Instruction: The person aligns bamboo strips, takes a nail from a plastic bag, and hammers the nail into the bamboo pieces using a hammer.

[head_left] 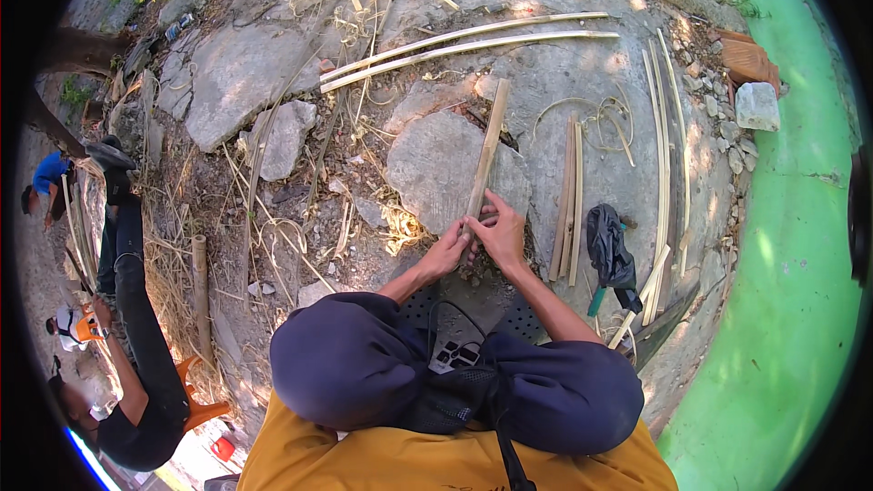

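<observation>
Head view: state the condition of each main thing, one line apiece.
Left hand: closed on the bamboo strip
Right hand: closed on the same strip
Bamboo strip: held at its near end
Black plastic bag: crumpled
Two long pale strips: lying side by side
Round pole: lying down

held strip partly hidden by fingers

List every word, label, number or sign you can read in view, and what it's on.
No text is readable.
Mustard shirt: small dark marks at the picture's bottom edge, cut off and too small to read.
Pale item with dark squares: no lettering I can make out.
Wooden strip in the left hand and right hand: no marking visible.
</observation>
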`<action>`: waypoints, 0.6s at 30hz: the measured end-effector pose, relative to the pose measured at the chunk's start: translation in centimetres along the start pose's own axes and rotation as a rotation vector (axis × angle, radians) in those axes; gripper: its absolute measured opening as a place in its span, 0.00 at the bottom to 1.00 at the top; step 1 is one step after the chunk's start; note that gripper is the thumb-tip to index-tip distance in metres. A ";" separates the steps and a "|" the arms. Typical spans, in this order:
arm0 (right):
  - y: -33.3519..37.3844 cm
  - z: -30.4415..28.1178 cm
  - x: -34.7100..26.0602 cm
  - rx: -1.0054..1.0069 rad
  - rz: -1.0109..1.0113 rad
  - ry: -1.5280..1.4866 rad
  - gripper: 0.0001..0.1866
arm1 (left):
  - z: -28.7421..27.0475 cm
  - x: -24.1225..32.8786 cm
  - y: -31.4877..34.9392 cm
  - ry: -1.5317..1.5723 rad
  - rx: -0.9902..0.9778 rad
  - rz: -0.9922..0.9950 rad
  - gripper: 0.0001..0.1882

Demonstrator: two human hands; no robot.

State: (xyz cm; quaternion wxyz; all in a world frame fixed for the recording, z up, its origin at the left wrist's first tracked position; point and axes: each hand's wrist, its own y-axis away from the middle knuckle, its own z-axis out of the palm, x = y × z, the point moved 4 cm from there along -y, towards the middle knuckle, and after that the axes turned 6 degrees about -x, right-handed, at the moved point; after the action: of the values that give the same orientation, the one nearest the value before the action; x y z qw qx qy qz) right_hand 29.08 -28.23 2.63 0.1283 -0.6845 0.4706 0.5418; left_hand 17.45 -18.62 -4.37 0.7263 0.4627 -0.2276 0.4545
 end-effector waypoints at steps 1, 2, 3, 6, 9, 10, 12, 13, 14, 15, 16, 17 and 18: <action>0.0 0.0 -0.1 -0.001 -0.012 0.012 0.37 | 0.1 0.2 0.0 0.001 -0.002 -0.002 0.18; -0.1 0.1 -0.2 0.000 -0.009 0.013 0.37 | 0.2 0.4 0.0 -0.006 0.011 -0.003 0.18; -0.2 0.1 -0.3 0.008 -0.023 0.049 0.36 | 0.3 0.6 0.0 -0.015 0.023 -0.003 0.17; -0.7 -0.3 -0.5 0.065 -0.049 0.092 0.34 | 0.8 0.9 0.2 -0.023 0.053 0.005 0.15; -2.9 -1.8 0.0 0.125 -0.023 0.021 0.31 | 0.8 1.0 0.2 -0.005 0.069 -0.040 0.14; -3.9 -2.4 0.6 0.137 0.021 -0.058 0.30 | 1.0 1.0 0.3 -0.004 0.069 -0.041 0.14; -5.8 -3.4 1.6 0.071 0.147 -0.183 0.29 | 1.1 1.0 0.4 0.041 0.048 -0.039 0.15; -6.5 -3.4 2.1 0.005 0.271 -0.307 0.27 | 1.0 1.0 0.6 0.041 0.049 -0.036 0.15; -7.0 -3.5 2.3 -0.018 0.289 -0.314 0.27 | 1.1 0.9 0.8 0.040 0.029 -0.035 0.15; -7.1 -3.4 2.3 -0.019 0.287 -0.312 0.27 | 1.2 0.9 1.0 0.040 0.011 -0.033 0.16; -7.1 -3.4 2.2 -0.004 0.244 -0.275 0.27 | 1.3 0.9 1.0 0.041 0.011 -0.030 0.16; -7.2 -3.3 2.1 0.012 0.201 -0.237 0.26 | 1.5 0.9 1.0 0.013 -0.008 -0.019 0.16; -7.0 -3.1 1.8 0.006 0.202 -0.236 0.26 | 1.7 0.9 1.3 -0.014 -0.022 -0.011 0.17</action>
State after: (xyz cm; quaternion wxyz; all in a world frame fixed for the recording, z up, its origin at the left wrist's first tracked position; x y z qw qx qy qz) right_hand 36.40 -27.61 -0.06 0.1295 -0.5650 0.5203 0.6271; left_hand 16.95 -19.51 -2.31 0.7323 0.4589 -0.2351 0.4448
